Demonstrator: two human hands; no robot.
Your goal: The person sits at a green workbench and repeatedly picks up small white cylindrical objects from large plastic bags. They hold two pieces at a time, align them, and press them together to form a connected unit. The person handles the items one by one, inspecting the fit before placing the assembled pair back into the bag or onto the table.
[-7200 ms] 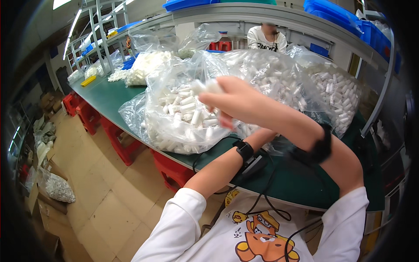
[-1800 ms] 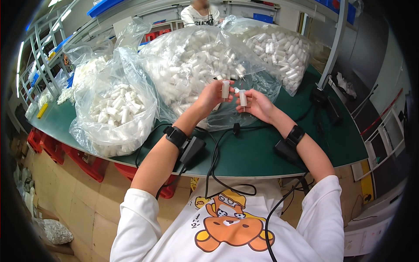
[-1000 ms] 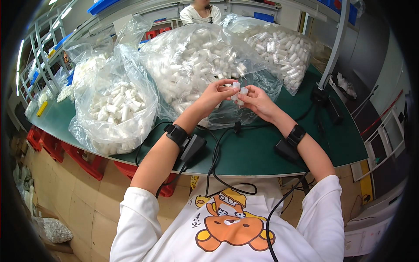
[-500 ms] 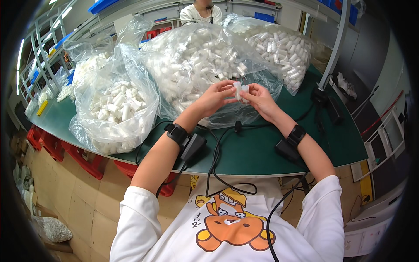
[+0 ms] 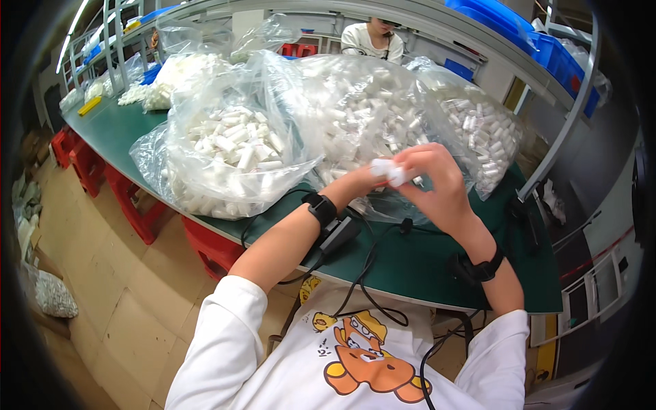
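Small white plastic tubes (image 5: 388, 172), blurred by motion, are pinched between the thumb and fingers of my right hand (image 5: 441, 183), which is closed. I cannot make out exactly how many pieces are there. My left hand (image 5: 362, 182) lies just behind and left of them; its fingers are hidden, so its grip does not show. Both hands are over the front of a big clear plastic bag (image 5: 342, 123) full of similar white tubes. To the left, an open clear bag (image 5: 236, 140) holds more of these white pieces.
A third filled bag (image 5: 478, 130) stands at the right on the green table (image 5: 424, 263). Black cables (image 5: 369, 263) run along its front edge. Red stools (image 5: 137, 208) stand below at the left. Blue bins (image 5: 560, 61) sit on the upper-right shelf. Another person (image 5: 372, 41) sits opposite.
The view has turned, so the scene sits farther right. My right hand has come over in front of the left, tilting the white tubes. The left fingers have gone out of sight.
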